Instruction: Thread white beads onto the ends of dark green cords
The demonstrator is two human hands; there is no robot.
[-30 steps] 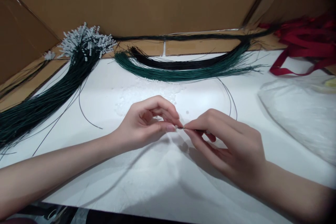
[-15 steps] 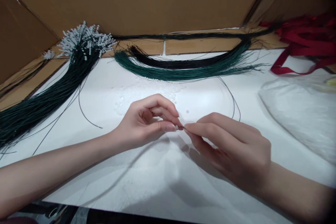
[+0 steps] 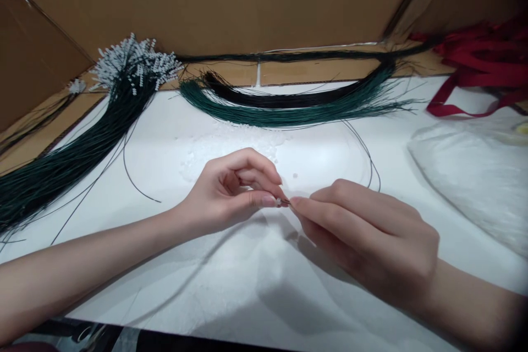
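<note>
Bead (image 3: 279, 202) pinched in left hand (image 3: 225, 192), dark wire (image 3: 368, 157) pinched in right hand (image 3: 371, 236), plastic bag (image 3: 474, 176) of whitish contents nearby.

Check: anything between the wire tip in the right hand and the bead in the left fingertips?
Nothing visible. The left hand pinches the bead, the right hand pinches the wire near its tip; tip and bead meet with no gap showing. Loose beads lie farther back on the table.
</note>
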